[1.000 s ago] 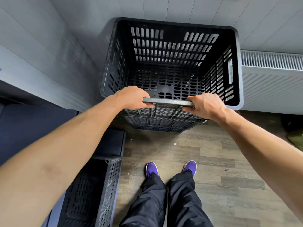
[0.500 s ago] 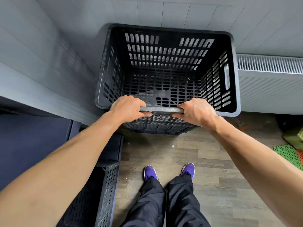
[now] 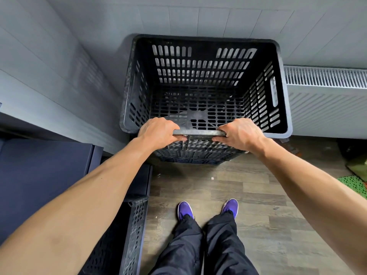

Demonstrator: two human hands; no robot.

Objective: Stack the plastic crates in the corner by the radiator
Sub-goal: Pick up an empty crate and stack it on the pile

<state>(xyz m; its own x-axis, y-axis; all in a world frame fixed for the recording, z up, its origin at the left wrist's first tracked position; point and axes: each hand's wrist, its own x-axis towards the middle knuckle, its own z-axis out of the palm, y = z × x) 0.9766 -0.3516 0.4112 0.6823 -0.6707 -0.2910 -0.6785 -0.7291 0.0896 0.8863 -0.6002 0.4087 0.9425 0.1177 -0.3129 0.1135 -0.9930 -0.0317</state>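
A tall black slotted plastic crate [image 3: 200, 76] stands in the corner, its left side by the grey wall and its right side against the white radiator [image 3: 325, 100]. It appears to rest on another black crate whose lower front [image 3: 194, 155] shows beneath it. My left hand [image 3: 158, 132] and my right hand [image 3: 240, 133] both grip the crate's near rim, fingers curled over the edge. The crate is empty inside. A further black crate [image 3: 131, 235] stands on the floor at my lower left.
Grey panelled walls meet behind the crate. A dark blue cabinet [image 3: 39, 175] sits at the left. Wood-look floor lies under my purple shoes [image 3: 207, 209]. A green mat [image 3: 353, 183] and some clutter lie at the right edge.
The crate sits slightly lower and farther back toward the corner in view; both hands keep the same hold on its near rim.
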